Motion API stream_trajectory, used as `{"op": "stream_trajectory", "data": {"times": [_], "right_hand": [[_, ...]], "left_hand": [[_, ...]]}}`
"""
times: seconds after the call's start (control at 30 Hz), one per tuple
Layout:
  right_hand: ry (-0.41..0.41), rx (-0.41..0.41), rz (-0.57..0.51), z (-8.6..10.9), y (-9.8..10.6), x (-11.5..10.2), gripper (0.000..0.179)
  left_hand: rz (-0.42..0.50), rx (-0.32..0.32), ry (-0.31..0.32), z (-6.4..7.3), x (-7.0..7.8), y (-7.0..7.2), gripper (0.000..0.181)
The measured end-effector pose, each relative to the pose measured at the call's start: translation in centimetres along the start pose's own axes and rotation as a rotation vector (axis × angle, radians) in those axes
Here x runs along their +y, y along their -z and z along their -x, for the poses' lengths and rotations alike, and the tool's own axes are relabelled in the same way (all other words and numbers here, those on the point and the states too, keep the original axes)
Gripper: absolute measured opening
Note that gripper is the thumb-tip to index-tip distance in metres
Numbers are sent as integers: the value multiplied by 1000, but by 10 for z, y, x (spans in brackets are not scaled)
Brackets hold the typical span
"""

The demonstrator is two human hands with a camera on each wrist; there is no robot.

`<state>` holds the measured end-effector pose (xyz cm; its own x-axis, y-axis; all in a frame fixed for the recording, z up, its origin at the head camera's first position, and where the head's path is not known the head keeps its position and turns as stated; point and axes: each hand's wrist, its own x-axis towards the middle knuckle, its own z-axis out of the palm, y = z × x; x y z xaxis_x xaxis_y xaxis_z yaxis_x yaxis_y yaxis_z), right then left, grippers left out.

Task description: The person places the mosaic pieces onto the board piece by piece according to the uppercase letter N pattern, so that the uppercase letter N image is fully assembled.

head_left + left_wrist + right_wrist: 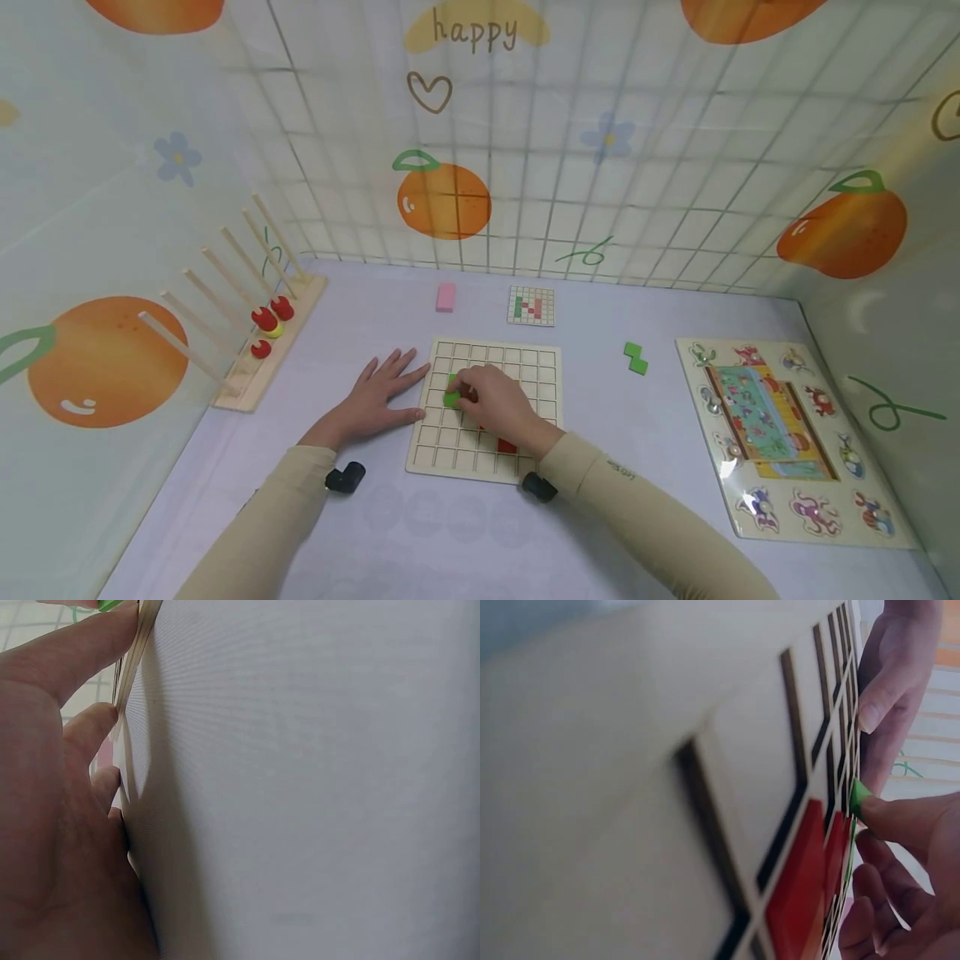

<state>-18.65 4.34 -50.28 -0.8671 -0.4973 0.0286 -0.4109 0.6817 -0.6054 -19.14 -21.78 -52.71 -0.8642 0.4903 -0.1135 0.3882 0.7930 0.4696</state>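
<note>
A square wooden grid board (438,454) lies on the table in front of me. My right hand (498,407) reaches over it and pinches a green puzzle piece (452,393) at the upper left part of the grid. In the right wrist view, the green piece (859,794) stands tilted against the thumb. A red piece (507,447) sits in the grid under my right wrist; the hand hides part of the pieces there. Flat on the table, my left hand (377,402) has its fingers spread, with thumb and index finger touching the board's left edge.
Behind the board lie a pink block (446,297) and a small pattern card (532,313). A stepped green piece (636,358) is to the right. A peg stand (288,333) with red and yellow beads stands left; a sea-animal puzzle board (772,508) lies far right.
</note>
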Motion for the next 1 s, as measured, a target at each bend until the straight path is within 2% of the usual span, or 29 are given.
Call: {"op": "stream_trajectory", "data": {"times": [0.7, 1.0], "right_hand": [[-15, -7, 94, 0, -1, -3, 21], [-34, 7, 61, 2, 0, 0, 20]], "left_hand": [[-6, 1, 0, -1, 0, 0, 82], [6, 3, -9, -2, -2, -1, 82]]}}
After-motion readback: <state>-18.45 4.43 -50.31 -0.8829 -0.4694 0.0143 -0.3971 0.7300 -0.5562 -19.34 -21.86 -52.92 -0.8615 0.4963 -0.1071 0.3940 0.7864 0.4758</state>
